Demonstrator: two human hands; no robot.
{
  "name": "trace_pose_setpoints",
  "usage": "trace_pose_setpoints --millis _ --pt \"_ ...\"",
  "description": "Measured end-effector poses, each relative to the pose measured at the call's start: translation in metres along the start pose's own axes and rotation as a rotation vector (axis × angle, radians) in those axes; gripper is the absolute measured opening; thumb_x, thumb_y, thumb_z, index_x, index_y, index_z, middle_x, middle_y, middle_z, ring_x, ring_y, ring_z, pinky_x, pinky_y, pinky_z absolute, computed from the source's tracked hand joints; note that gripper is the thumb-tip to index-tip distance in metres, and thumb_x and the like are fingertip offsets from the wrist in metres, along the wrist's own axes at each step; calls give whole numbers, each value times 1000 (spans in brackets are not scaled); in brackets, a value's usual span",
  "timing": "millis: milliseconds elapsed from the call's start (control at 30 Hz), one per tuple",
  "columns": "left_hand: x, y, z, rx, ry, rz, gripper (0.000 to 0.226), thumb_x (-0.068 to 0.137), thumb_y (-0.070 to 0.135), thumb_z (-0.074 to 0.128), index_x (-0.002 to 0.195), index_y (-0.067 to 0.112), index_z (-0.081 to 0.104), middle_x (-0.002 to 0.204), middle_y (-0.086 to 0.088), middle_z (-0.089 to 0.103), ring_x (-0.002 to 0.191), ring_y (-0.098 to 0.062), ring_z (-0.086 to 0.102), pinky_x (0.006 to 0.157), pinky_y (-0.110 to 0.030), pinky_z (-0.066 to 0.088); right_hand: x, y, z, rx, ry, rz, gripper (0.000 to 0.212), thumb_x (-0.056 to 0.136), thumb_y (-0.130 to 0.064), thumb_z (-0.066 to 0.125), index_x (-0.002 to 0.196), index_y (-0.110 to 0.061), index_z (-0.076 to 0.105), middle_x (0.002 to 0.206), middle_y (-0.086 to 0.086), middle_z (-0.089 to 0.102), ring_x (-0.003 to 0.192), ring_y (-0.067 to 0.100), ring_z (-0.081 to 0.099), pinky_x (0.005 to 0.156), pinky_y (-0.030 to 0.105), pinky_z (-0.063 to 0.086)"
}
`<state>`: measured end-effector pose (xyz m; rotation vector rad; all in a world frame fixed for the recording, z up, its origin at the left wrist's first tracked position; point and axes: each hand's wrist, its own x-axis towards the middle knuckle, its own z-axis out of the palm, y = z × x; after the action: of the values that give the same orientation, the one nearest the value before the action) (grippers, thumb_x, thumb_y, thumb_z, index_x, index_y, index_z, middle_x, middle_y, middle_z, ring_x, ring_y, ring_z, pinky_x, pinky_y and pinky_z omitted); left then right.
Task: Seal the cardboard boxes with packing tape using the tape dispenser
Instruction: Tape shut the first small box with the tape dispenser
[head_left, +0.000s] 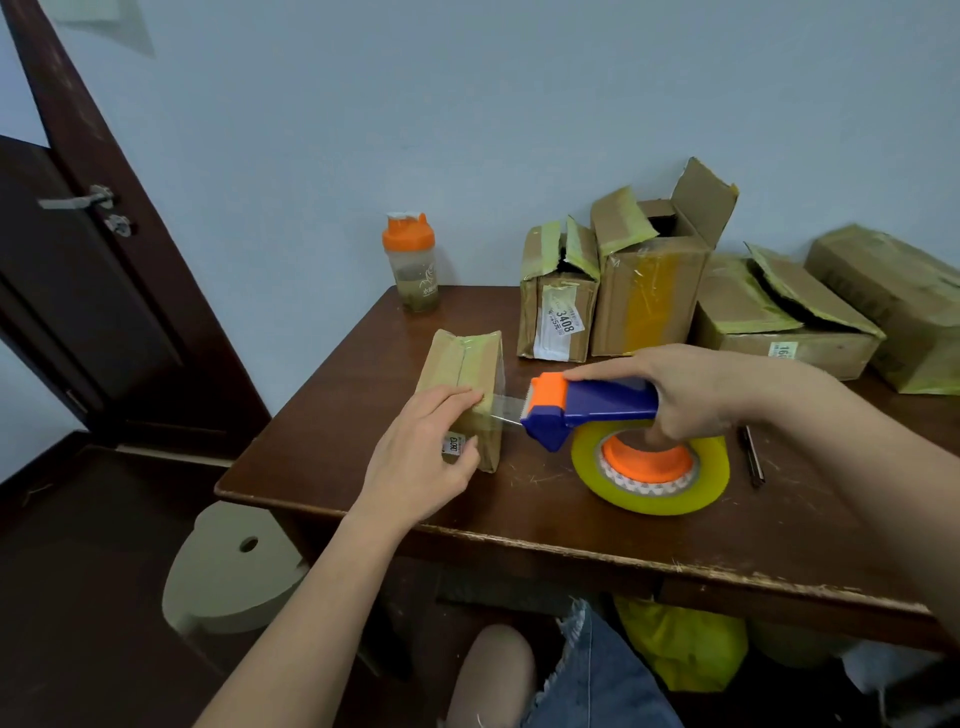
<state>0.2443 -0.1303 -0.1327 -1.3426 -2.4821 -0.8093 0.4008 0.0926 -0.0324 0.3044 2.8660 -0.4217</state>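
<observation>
My left hand presses the tape end flat on the small cardboard box at the bench's left edge. My right hand grips the tape dispenser. Strip apparently bridged; next: tear cleanly.

dispenser: blue, orange | tape roll: yellow | table: dark brown
</observation>
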Motion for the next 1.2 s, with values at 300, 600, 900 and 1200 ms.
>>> trace_pose_setpoints --millis 300,600,900,1200 --pt "5 4 5 -20 60 -44 42 90 31 67 131 25 58 134 8 54 125 -5 43 95 -15 35 -6 -17 -2 -233 4 31 90 82 -14 61 143 -62 16 92 -13 39 87 15 51 67 35 51" --pt "6 2 6 -8 53 15 42 91 15 66 132 20 59 133 3 57 125 -12 48 99 -22 38 17 -53 -17 -470 -67 90 84 77 -9 52 141 -58 29 90 -13 52 73 11 50 54 29 39" --pt "7 5 2 -32 52 61 42 91 2 61 130 16 62 132 -2 60 123 -20 52 103 -34 44 39 -87 -34 -467 -208 99 76 80 1 59 143 -38 44 81 -10 46 64 12 47 55 22 40" --pt "2 4 0 -70 78 30 44 92 -2 58 132 15 61 134 -3 59 126 -20 51 107 -37 43 43 -62 5 -548 -339 208 80 77 0 56 144 -42 41 101 -8 50 86 19 52 81 32 53"
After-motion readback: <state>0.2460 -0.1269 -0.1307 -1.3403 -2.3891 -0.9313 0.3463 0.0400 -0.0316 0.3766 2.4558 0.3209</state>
